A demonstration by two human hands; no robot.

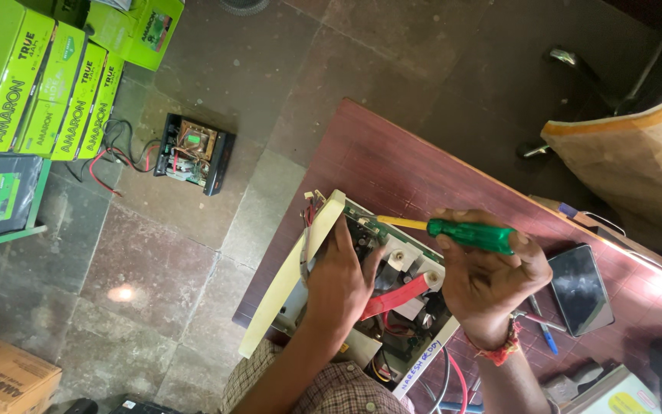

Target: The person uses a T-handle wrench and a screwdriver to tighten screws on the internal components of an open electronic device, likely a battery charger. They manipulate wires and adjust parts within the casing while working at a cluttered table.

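Green-handled screwdriver (461, 232) sits clamped in our right hand (492, 280), tip over the opened unit (381, 295) on the counter (392, 165), while our left hand (340, 277) rests spread inside it.

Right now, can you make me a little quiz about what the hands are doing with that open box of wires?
1. True or false: the right hand holds a screwdriver with a green handle.
2. Where does the left hand rest? A) on the phone B) inside the open device C) on the floor
3. Fill in: the dark phone lies on the ____ table.

Key: 1 true. 2 B, inside the open device. 3 reddish-brown.
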